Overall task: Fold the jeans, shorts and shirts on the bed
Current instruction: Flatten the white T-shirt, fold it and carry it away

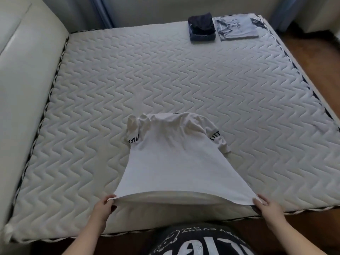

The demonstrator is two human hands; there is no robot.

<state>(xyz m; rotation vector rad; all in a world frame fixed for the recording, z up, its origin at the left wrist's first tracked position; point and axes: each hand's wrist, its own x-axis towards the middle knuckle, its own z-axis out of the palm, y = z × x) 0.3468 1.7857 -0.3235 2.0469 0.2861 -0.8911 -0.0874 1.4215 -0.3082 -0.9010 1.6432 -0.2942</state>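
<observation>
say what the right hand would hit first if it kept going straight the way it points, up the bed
Probably only the white shirt it already grips at the hem; the right hand points up along the shirt's right edge, toward the sleeve, then bare mattress. Depth is unclear.

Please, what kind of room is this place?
Most likely a bedroom at home. A large bare mattress lies against a padded headboard. Folded clothes sit at its far corner. Both hands, left and right, hold a white shirt by its hem.
</observation>
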